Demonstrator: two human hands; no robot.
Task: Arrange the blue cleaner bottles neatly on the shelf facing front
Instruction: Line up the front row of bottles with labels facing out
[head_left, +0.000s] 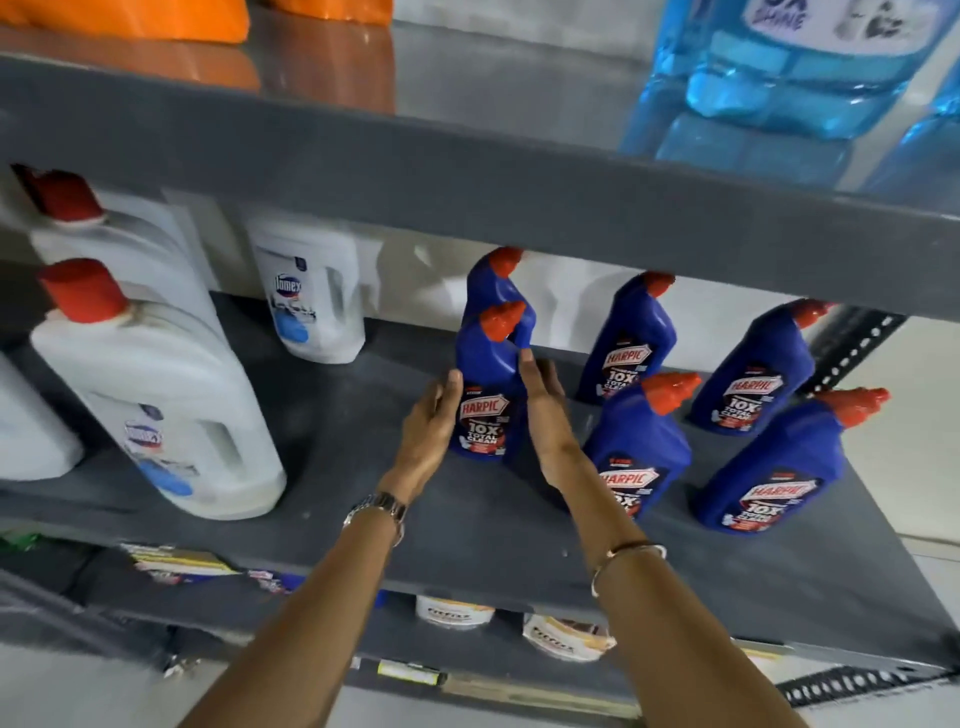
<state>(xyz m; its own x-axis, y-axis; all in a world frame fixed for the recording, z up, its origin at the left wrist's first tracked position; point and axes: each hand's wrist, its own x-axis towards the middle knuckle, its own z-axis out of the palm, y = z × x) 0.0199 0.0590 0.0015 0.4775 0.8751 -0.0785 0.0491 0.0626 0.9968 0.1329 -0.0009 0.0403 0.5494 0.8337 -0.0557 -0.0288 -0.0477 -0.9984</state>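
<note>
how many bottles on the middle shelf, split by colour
Blue bottles: 6, one of them between the left hand and right hand, with another right behind it
White bottles: 4, one cut off at the left edge
Total: 10

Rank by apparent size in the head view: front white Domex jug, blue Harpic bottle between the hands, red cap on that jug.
1. Front white Domex jug, clearly largest, though it also sits nearer the camera.
2. Blue Harpic bottle, flanked by the left hand and right hand.
3. Red cap, smallest.
</note>
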